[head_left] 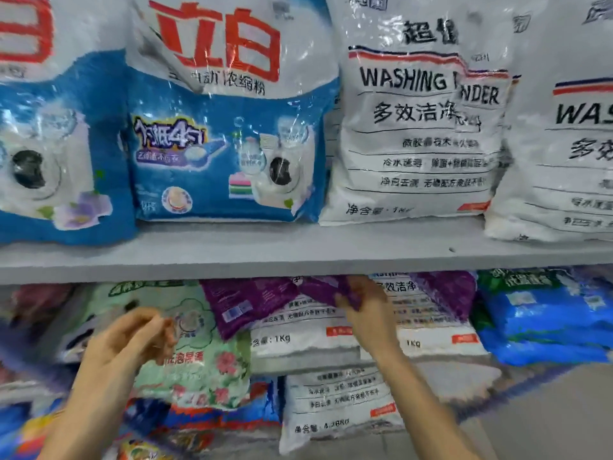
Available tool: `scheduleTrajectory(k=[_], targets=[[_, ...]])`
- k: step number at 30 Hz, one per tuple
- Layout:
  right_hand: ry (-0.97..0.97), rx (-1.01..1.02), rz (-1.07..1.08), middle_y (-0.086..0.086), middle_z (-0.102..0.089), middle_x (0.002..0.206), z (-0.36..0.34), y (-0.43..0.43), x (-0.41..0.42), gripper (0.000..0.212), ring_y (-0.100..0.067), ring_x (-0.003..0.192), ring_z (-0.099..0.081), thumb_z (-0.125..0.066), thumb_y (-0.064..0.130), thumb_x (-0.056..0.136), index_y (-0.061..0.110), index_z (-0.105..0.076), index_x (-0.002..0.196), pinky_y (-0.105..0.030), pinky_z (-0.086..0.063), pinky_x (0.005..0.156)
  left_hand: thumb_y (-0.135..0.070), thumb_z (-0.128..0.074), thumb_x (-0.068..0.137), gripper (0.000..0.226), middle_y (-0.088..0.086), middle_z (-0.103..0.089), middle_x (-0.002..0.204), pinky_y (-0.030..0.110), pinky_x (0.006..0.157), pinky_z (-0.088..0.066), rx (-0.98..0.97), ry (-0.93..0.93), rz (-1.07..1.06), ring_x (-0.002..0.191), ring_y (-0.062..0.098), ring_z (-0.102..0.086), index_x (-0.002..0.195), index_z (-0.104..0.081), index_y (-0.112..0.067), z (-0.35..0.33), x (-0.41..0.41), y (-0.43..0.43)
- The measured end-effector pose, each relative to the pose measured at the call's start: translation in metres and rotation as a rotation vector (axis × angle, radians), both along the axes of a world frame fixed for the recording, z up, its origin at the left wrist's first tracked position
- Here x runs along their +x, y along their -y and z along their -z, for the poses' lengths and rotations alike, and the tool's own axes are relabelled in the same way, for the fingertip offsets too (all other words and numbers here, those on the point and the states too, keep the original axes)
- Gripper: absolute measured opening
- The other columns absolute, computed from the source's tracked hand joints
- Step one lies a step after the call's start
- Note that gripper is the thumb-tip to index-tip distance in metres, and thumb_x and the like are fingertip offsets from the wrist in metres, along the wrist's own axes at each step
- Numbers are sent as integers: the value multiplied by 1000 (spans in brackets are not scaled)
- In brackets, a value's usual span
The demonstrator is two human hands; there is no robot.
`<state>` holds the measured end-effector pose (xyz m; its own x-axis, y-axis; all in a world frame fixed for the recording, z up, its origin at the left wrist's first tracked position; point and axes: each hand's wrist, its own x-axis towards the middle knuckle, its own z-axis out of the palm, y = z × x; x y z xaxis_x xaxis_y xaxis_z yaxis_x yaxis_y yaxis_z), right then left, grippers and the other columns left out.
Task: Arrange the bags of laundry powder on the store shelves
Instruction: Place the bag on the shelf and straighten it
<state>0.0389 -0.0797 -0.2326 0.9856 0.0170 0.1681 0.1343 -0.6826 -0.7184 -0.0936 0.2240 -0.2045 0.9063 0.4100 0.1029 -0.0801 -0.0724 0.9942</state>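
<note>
**Desk:** What sits nearest the lens?

**Photographer:** The left hand (132,340), low at the left, with its fingers loosely curled in front of a pale green, flower-printed plastic bag (199,370). Blur hides whether it grips the film or only hovers.

**Desk:** And the other hand?

**Photographer:** The right hand (361,307) reaches in under the grey shelf board (298,257). Its fingers and thumb pinch the top edge of a purple crinkled plastic bag of laundry powder (252,303). That bag lies slumped on the lower shelf, draped across flat white powder bags marked 1Kg (298,340).

**Desk:** How will the purple bag handle?

**Photographer:** Like a soft sack, I'd judge. The loose powder will shift and sag away from any pinch, and the glossy film looks slippery. It is probably dense for its bulk, so a corner grip alone would strain the seam. The safer hold is the top seam in one hand with the other palm under the base, so it can be stood upright.

**Desk:** What is behind it?

**Photographer:** A bright blue plastic bag (544,320) lies to the right on the same shelf. Above the board, blue-and-white bags with red lettering (225,127) stand upright, just beside white bags printed WASHING POWDER (414,127), all face out.
</note>
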Motion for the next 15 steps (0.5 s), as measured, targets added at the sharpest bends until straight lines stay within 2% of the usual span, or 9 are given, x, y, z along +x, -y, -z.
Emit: scheduleTrajectory(k=[2,4,6,7,9,11,13,15], targets=[[42,-238,-128,-11,-61,113,13,-14,27,50,-28,109,-53,-72,35,79,8,-58,118,-34,-44,93,-25,-58,84,16,2,-63,60,10,47,-44,-17,-9,-41,50,7,-54,77,-68,-15,-2,-10,14],[-40,-507,-213,-6,-53,131,27,-26,46,65,-26,126,-42,-66,51,78,17,-47,130,-39,-31,108,-28,-59,78,17,4,-63,60,12,48,-46,-52,-15,-92,51,8,-55,75,-69,-16,-3,-19,27],[-42,-625,-227,-2,-48,139,40,-32,58,64,-23,134,-36,-58,57,82,22,-43,134,-42,-21,115,-29,-58,75,17,4,-63,59,11,47,-44,-71,-16,-137,50,8,-55,74,-70,-17,-5,-28,37],[-15,-638,-206,-2,-51,137,44,-31,61,59,-22,132,-40,-54,56,86,21,-46,133,-42,-22,114,-29,-57,75,17,4,-63,59,10,48,-44,-77,-20,-153,50,8,-55,74,-69,-17,-6,-33,42],[19,-517,-110,-6,-63,121,43,-23,62,45,-25,115,-56,-50,48,91,14,-59,120,-39,-38,104,-28,-56,76,17,4,-63,59,10,48,-44,-84,-24,-171,50,8,-55,75,-68,-16,-7,-42,49],[-6,-208,-80,-9,-70,94,33,-9,58,36,-25,84,-66,-51,39,94,7,-67,97,-33,-51,76,-24,-55,79,16,6,-62,60,10,48,-44,-77,-29,-188,50,8,-54,74,-68,-15,-8,-49,54],[-50,143,-134,1,-69,67,18,11,50,30,-13,60,-63,-53,25,95,10,-65,73,-27,-46,55,-17,-54,83,17,7,-62,59,11,47,-43,-90,-43,-200,51,10,-54,72,-68,-15,-7,-50,57],[-79,399,-159,12,-65,61,1,27,35,28,2,57,-59,-54,20,94,20,-59,67,-14,-42,54,-12,-54,86,22,7,-63,59,13,47,-43,-99,-75,-191,52,11,-54,69,-68,-13,-4,-46,60]])
